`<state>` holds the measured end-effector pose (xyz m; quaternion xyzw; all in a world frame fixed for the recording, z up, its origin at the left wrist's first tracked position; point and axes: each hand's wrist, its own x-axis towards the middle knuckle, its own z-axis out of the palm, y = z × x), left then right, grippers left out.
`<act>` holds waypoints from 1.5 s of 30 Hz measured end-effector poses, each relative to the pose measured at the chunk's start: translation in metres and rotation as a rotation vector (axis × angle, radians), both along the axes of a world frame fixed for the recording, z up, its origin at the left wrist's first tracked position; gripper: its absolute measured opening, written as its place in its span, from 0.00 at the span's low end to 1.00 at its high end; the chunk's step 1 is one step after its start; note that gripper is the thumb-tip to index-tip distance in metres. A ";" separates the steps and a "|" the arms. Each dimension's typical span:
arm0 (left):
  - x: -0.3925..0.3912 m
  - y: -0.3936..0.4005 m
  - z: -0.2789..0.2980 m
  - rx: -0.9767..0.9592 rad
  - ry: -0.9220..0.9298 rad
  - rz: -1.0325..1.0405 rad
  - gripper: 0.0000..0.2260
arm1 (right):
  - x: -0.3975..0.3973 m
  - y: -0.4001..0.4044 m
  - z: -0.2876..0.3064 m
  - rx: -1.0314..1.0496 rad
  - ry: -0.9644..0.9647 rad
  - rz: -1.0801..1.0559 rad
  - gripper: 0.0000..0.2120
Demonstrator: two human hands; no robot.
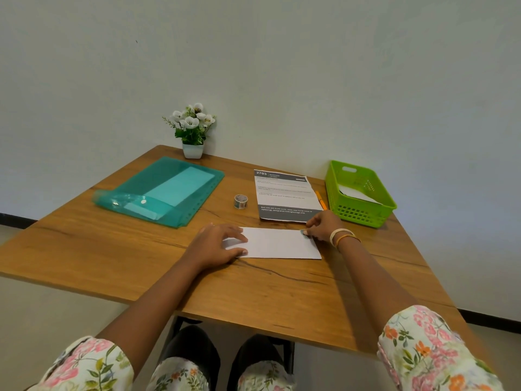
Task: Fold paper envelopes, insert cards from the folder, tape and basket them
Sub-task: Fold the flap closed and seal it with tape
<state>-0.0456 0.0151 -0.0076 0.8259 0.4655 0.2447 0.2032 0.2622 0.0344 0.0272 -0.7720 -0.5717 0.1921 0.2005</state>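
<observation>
On the wood-grain counter point(112, 258) lies a flat white paper envelope point(277, 244). The left hand point(217, 245) presses it with straight fingers; the right hand point(321, 225) pinches patterned tape point(304, 232) at its corner. A perforated green plastic basket point(363, 213) stands nearby.

- The printed sheet point(284, 194), at about 1 o'clock on the table point(112, 263), carries the number "2703" in white on its dark header band, at the sheet's 11 o'clock corner.
- Beside that number stands a small heading, too blurred to read.
- The sheet's middle holds several lines of fine print, too small to read.
- Its dark footer band, at 6 o'clock, bears two lines of white text, mostly illegible.
</observation>
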 end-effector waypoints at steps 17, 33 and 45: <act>-0.001 0.001 0.000 -0.023 0.008 0.000 0.17 | 0.010 -0.030 -0.026 0.101 -0.027 0.165 0.15; 0.001 0.000 0.002 -0.045 0.037 0.005 0.17 | 0.008 -0.068 -0.047 0.347 -0.471 0.184 0.20; 0.001 -0.001 0.002 -0.023 0.049 0.010 0.17 | 0.004 -0.068 -0.047 0.285 -0.529 0.126 0.22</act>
